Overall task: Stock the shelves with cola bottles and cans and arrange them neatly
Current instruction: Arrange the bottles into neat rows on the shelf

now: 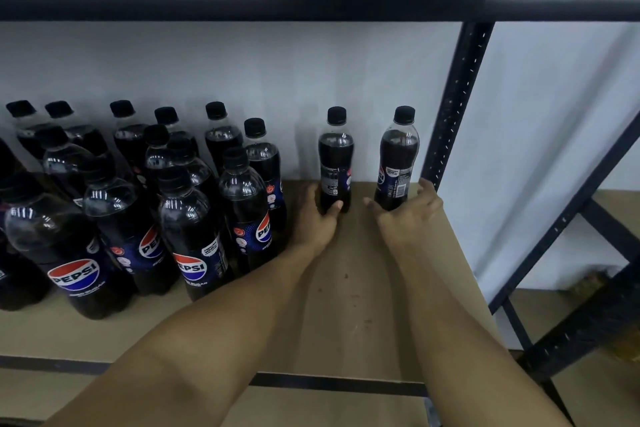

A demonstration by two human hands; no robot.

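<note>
Left hand (317, 218) grips the base of one upright cola bottle (335, 163). Right hand (408, 215) grips the second bottle (398, 159) nearby, both at the shelf (346, 305) rear. Grouped bottles (194, 236) at left read "PEPSI ZERO SUGAR".

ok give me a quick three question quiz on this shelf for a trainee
1. True or false: the left-hand grip and the right-hand grip each hold a separate bottle low down, near its base.
2. The right-held Pepsi bottle stands closest to: A the black shelf upright; B the crowded bottle group; C the shelf's front edge.
3. Fill in: the left-held Pepsi bottle has a ____ cap.
Key: 1 true; 2 A; 3 black.
</note>
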